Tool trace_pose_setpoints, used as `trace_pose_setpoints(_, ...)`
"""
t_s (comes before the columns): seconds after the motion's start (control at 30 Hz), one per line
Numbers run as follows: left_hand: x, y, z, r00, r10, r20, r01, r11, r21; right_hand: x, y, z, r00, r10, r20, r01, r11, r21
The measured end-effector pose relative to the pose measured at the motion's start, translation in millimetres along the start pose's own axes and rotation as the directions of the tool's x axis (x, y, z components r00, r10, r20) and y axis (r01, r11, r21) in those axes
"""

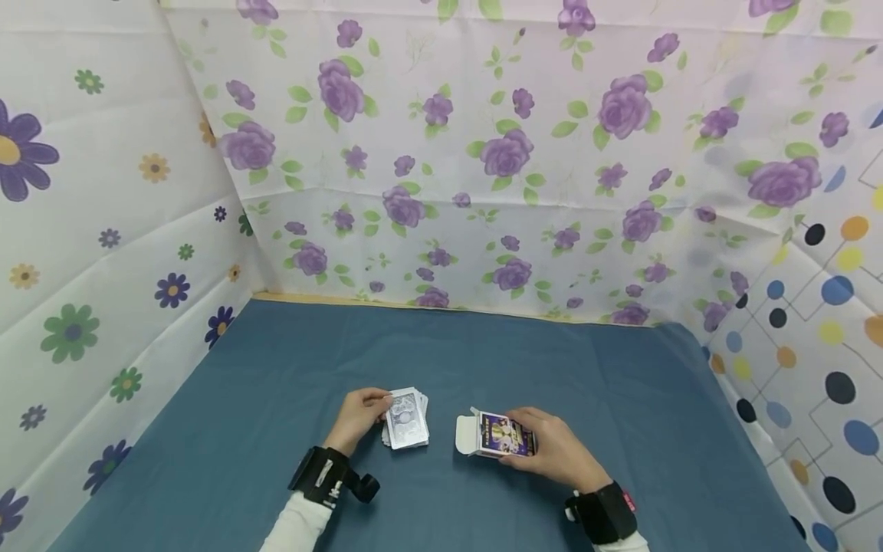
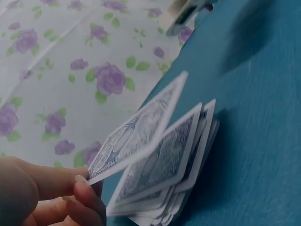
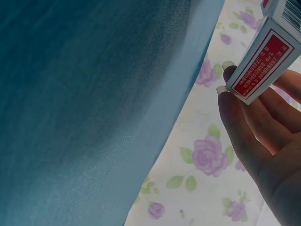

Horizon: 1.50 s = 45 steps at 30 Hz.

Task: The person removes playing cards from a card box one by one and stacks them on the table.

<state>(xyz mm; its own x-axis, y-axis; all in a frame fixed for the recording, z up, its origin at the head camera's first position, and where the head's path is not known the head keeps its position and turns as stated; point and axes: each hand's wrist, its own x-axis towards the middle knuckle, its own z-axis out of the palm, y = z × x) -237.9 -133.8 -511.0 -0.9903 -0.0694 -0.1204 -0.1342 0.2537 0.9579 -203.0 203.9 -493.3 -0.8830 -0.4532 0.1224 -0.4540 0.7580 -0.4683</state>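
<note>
My left hand [image 1: 360,416] pinches one playing card [image 2: 138,127] by its edge between thumb and fingers. The card is tilted up above a loose, uneven stack of cards [image 2: 160,162] on the blue cloth, patterned backs facing up. To the right, my right hand [image 1: 555,448] grips a card box [image 1: 506,435] with a dark, colourful front and white edges. Its white flap [image 1: 466,435] stands open toward the stack. In the right wrist view the box's narrow side shows a red panel [image 3: 263,63] with small print; fingertips hold it from below. What lies inside the box is hidden.
A blue cloth [image 1: 441,506] covers the table. Flowered sheets [image 1: 428,153] hang behind it and to the left, and a dotted sheet [image 1: 821,368] hangs at the right. Black straps are worn on the left wrist [image 1: 323,474] and the right wrist [image 1: 603,514].
</note>
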Motion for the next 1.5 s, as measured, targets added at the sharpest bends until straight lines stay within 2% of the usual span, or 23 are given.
trace_pose_setpoints(0.2,10.0,-7.8,-0.7,0.999,-0.027,-0.040,0.027,1.000,0.005,-1.5,-1.0,2.7,1.000,-0.009,-0.009,0.009,1.000,-0.005)
trace_pose_setpoints(0.4,12.3,-11.0,1.7,0.994,-0.042,-0.103,0.042,0.999,0.004,-1.4,-1.2,2.9,1.000,0.000,-0.004,0.000,1.000,-0.004)
trace_pose_setpoints(0.57,13.6,-12.5,7.1,0.989,-0.015,-0.150,0.019,1.000,0.023,-0.4,-1.1,2.8,1.000,0.006,0.007,-0.006,1.000,0.002)
trace_pose_setpoints(0.8,17.0,-12.9,10.6,0.980,0.024,-0.200,-0.002,0.994,0.109,1.8,-1.8,2.8,1.000,0.016,0.013,-0.016,1.000,0.001)
trace_pose_setpoints(1.07,16.1,-11.4,9.4,0.977,0.030,-0.213,0.005,0.986,0.164,3.1,-2.1,3.3,1.000,0.019,0.014,-0.019,1.000,-0.010)
trace_pose_setpoints(1.5,15.8,-17.0,9.3,0.973,0.059,-0.224,-0.014,0.980,0.198,2.7,-0.3,5.9,1.000,0.009,0.018,-0.009,1.000,0.004)
